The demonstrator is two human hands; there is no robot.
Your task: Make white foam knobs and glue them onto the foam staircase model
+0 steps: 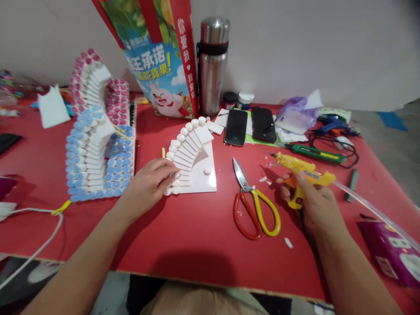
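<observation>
A white curved staircase model [183, 158] stands on a white square base [206, 177] in the middle of the table, with small white round pieces lined along its outer edge. At its lower left side, my left hand [149, 186] is closed, fingertips pinched on a small white round piece [177, 175] at that edge; the fingers partly hide it. A loose white round piece [207, 171] lies on the base. My right hand [316, 203] is wrapped round the handle of a yellow hot glue gun [297, 170], its nozzle pointing left. A clear glue stick [367, 205] sticks out of its rear.
Scissors [252, 201] with red and yellow handles lie between my hands. Left stand finished-looking blue [82, 153] and pink [118, 98] staircase models. Behind are a steel flask [213, 74], a printed bag [164, 61], phones [235, 127] and a green-handled tool [315, 153].
</observation>
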